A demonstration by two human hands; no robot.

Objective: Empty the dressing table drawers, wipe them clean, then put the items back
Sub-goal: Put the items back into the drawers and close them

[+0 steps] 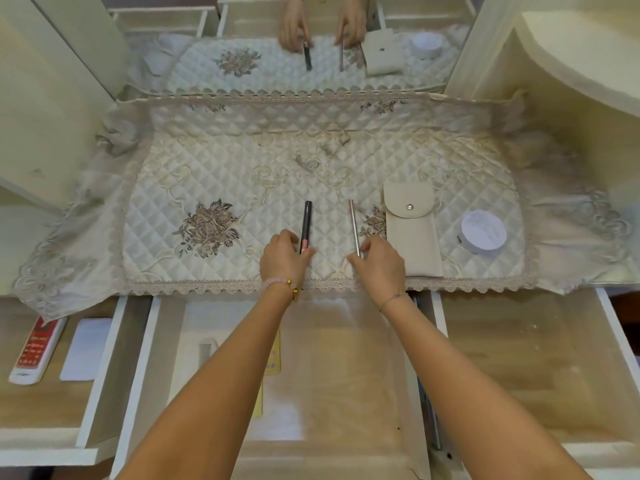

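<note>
My left hand (282, 256) pinches the near end of a dark pencil-like stick (306, 223) that lies on the quilted cloth (221, 161) of the dressing table. My right hand (381, 266) pinches the near end of a thin pink-silver stick (354, 225) beside it. A beige snap pouch (410, 230) and a round white jar (483, 233) lie to the right on the cloth. Three drawers stand pulled out below: the left drawer (117, 341), the middle drawer (346, 375) and the right drawer (519, 358).
The left drawer holds a red-and-white remote (38, 349) and a white card (86, 348). In the middle drawer lie a comb (206, 353) and yellow strips (273, 355) on a liner. A mirror (277, 46) behind the table reflects my hands. White side cabinets flank the table.
</note>
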